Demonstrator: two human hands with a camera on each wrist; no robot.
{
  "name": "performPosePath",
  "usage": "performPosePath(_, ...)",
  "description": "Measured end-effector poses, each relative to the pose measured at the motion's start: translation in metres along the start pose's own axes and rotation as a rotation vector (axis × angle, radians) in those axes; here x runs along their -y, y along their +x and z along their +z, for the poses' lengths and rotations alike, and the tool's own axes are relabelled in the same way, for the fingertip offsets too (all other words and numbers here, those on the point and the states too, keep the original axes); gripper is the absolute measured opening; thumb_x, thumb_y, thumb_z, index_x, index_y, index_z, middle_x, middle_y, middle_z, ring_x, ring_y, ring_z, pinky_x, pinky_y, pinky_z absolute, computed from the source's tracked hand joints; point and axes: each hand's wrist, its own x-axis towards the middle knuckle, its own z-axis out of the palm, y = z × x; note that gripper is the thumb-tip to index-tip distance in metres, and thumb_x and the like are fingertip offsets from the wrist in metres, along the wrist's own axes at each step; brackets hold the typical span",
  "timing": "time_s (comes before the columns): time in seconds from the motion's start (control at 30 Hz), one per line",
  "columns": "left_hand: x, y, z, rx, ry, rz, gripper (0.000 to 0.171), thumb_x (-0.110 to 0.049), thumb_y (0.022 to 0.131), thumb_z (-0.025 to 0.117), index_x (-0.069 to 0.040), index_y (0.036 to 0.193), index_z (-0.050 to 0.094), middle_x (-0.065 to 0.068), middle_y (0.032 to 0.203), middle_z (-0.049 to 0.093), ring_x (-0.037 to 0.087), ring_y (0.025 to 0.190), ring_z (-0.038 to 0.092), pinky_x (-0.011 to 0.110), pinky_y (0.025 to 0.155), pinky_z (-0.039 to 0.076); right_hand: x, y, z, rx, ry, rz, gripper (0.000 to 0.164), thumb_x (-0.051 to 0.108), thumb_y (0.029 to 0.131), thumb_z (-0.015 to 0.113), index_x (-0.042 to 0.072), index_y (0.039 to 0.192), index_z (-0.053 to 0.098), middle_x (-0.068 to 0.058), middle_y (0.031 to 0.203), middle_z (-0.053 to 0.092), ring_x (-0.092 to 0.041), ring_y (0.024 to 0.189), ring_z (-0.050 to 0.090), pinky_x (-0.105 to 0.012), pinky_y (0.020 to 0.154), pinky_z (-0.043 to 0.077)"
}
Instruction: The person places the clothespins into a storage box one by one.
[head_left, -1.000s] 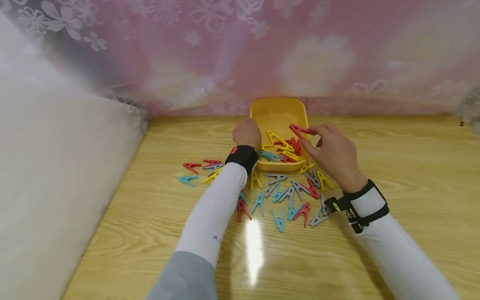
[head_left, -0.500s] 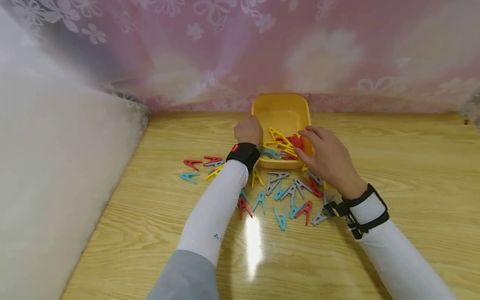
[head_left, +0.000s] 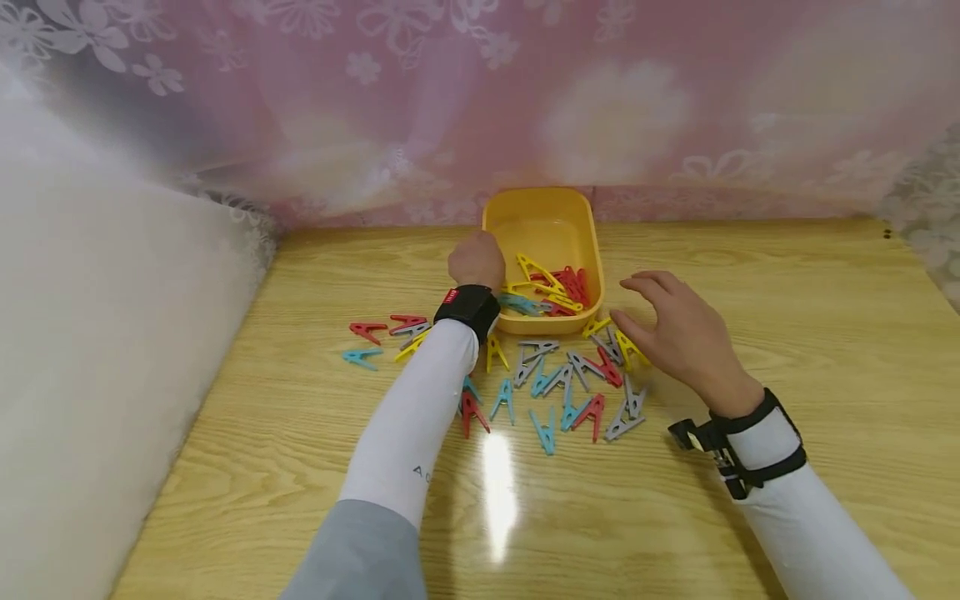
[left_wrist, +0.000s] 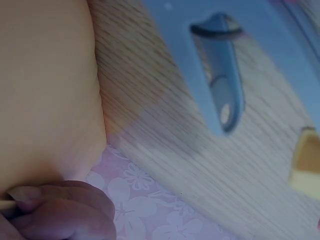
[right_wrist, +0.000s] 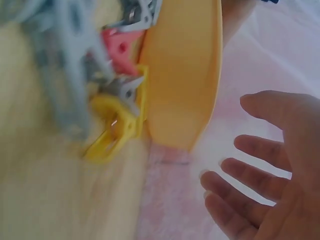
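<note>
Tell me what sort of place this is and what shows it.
Probably a room in a home, though that is a guess: a wood-grain table backed by pink flowered cloth, with clothes pegs lying in and near a yellow tub.

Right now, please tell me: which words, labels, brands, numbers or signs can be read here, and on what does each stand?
"A", then a second letter, partly hidden and unclear: on the white left sleeve.
Red label on the black left wristband: pale marks, too small to read.
No readable writing shows on the clips or the yellow tub.
</note>
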Motion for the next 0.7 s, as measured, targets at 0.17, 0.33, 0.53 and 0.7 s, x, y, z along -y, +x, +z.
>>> performPosePath(0.17,0.004,0.001,0.000,-0.003,-0.004,0.006,0.027,-0.024,0.100,0.046,-0.010,0.103,0.069,0.005,0.093,0.068,0.019,0.079,0.066,0.033,0.060,0.053,-0.012,-0.013,0.000,0.058,0.005,0.087,0.046,0.032,0.089,0.067,0.002,0.123,0.059,-0.019,0.123,0.055,-0.035,0.099,0.058,-0.052,0.072,0.049)
performPosePath(0.33,0.006,0.001,0.002,-0.006,-0.019,-0.002,0.027,-0.023,0.100,0.046,-0.010,0.101,0.070,0.006,0.092,0.069,0.020,0.078,0.066,0.034,0.061,0.053,-0.021,-0.025,0.001,0.196,0.045,0.192,0.054,0.042,0.092,0.060,0.000,0.126,0.057,-0.021,0.120,0.054,-0.035,0.099,0.058,-0.052,0.070,0.049)
performPosePath(0.53,0.005,0.001,0.002,-0.011,-0.021,-0.003,0.030,-0.021,0.101,0.043,-0.009,0.100,0.070,0.007,0.091,0.069,0.020,0.077,0.066,0.035,0.060,0.053,-0.027,-0.034,0.010,0.289,0.043,0.253,0.056,0.047,0.088,0.063,-0.001,0.117,0.062,-0.019,0.108,0.059,-0.030,0.091,0.061,-0.049,0.070,0.049)
performPosePath(0.7,0.004,0.000,0.001,-0.015,-0.008,-0.006,0.030,-0.022,0.101,0.043,-0.008,0.103,0.070,0.007,0.091,0.069,0.020,0.076,0.066,0.034,0.060,0.053,-0.027,-0.039,0.015,0.314,0.028,0.250,0.054,0.050,0.085,0.066,0.001,0.111,0.065,-0.013,0.099,0.061,-0.025,0.086,0.060,-0.046,0.066,0.049)
